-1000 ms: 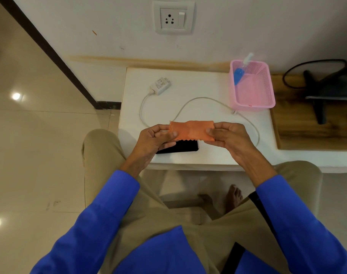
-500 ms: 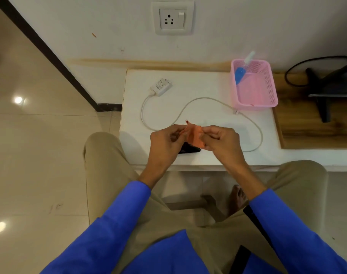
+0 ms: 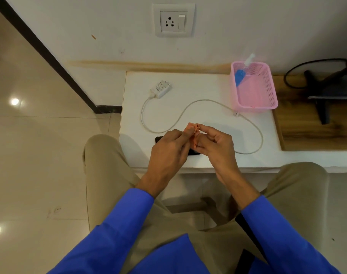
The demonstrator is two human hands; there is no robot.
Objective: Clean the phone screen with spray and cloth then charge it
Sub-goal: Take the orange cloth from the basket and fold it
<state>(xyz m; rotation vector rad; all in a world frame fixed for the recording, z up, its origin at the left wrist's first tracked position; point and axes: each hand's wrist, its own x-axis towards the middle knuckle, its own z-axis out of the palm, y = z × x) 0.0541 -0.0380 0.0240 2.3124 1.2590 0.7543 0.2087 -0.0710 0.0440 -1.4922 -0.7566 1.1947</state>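
My left hand and my right hand meet above the white table's front edge, both pinching a small orange cloth folded tight between the fingertips. The black phone lies flat on the table under my left hand, mostly hidden, with only its left end and a bottom corner showing. A white charger adapter lies near the table's back left, and its white cable loops across the table. A blue spray bottle leans in the pink basket.
A wall socket with a switch sits on the wall above the white table. To the right lies a wooden surface with a black stand and black cable. My knees flank the table's front edge.
The cloth was stretched wide between my hands a second ago. My hands have come together and the cloth is now folded into a small bundle between them.
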